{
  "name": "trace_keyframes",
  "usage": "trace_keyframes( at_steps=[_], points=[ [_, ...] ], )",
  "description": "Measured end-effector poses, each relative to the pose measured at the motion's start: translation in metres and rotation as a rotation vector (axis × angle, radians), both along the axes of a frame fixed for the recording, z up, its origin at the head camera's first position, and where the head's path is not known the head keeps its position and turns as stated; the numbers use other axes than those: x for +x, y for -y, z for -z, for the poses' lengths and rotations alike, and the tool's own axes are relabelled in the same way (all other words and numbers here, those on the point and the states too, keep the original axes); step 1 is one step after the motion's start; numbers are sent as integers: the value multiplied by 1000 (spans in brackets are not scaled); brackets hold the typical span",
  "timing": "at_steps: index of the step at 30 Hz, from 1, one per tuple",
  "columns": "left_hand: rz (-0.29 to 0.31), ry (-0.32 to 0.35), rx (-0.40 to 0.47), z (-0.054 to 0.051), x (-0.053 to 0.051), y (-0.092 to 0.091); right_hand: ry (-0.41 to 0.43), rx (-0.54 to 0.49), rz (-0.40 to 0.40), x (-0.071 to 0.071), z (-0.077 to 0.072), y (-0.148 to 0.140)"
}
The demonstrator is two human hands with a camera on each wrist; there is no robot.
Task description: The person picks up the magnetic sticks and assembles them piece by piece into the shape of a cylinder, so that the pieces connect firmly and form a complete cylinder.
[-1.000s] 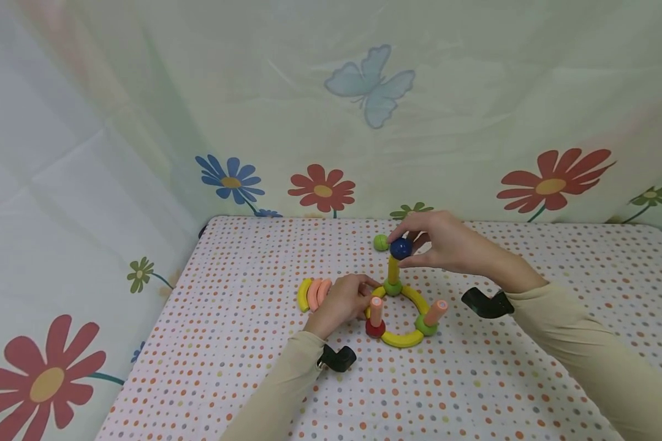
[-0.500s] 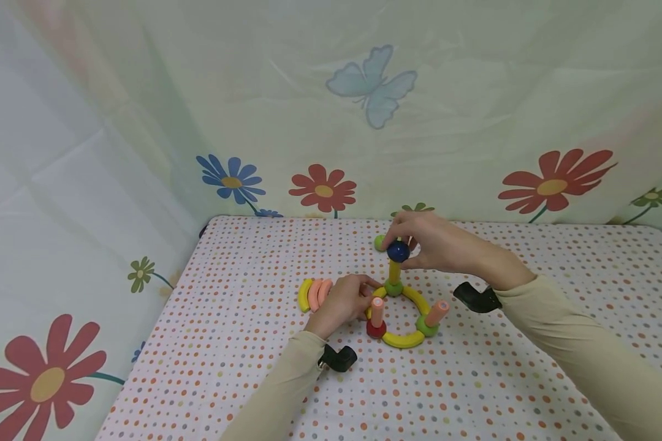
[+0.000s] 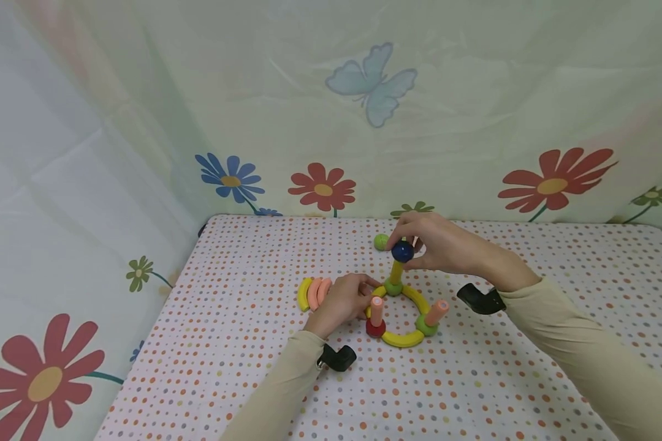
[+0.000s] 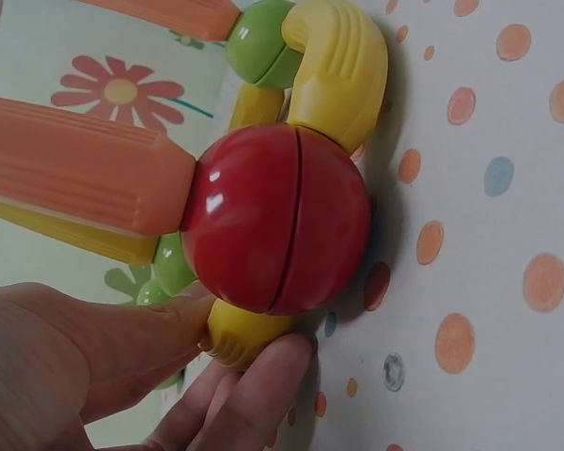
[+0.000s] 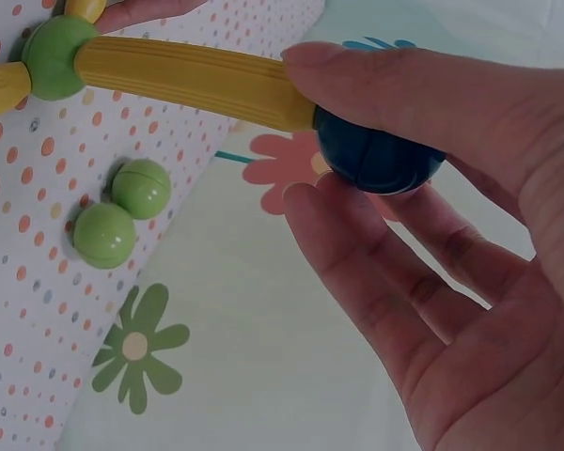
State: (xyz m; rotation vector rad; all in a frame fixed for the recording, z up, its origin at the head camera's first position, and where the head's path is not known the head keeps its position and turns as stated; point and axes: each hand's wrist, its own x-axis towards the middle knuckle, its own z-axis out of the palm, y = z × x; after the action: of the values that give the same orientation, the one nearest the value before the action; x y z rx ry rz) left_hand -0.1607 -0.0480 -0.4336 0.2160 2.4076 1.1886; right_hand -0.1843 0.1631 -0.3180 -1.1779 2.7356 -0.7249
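A ring of curved yellow pieces (image 3: 403, 340) joins green balls and a red ball (image 3: 375, 328) (image 4: 277, 218) on the table. Two pink sticks (image 3: 434, 313) rise from the red ball and the right green ball. At the back a yellow stick (image 3: 396, 272) (image 5: 197, 80) stands on a green ball (image 5: 58, 58), leaning slightly right. On its top end sits a blue ball (image 3: 403, 252) (image 5: 376, 155), pinched by my right hand (image 3: 447, 245) (image 5: 479, 235). My left hand (image 3: 344, 300) (image 4: 103, 366) grips the curved yellow piece (image 4: 244, 331) beside the red ball.
Two loose green balls (image 5: 104, 235) lie behind the ring, touching; the head view shows one plainly (image 3: 381, 242). Left of my left hand lie a curved yellow piece (image 3: 304, 294) and curved pink pieces (image 3: 315, 294). A printed cloth (image 3: 447, 122) hangs behind the table.
My right hand and the blue ball shifted a little left, then back right, and the top of the yellow stick now leans right. My left hand has stayed in place.
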Motion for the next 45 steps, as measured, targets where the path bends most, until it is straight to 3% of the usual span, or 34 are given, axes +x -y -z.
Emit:
trace_keyframes(
  at_steps=[8,15,20,24,28,38,45],
  points=[
    [-11,-2,20,1,-1,3,-7,21,50,-3,-7,-2],
    [-5,2,18,4,3,3,119,-153,112,-18,-11,-33],
    [-17,22,2,5,5,3,188,-202,137,-34,17,-46],
    [-13,31,4,7,6,1,232,-206,165,-40,49,-42],
    [-11,21,7,7,6,-1,245,-191,171,-44,71,-36],
    [-18,20,16,3,4,-3,277,-170,210,-48,106,-32],
    [-24,6,20,2,1,-1,244,-208,279,-45,117,-33]
  ],
)
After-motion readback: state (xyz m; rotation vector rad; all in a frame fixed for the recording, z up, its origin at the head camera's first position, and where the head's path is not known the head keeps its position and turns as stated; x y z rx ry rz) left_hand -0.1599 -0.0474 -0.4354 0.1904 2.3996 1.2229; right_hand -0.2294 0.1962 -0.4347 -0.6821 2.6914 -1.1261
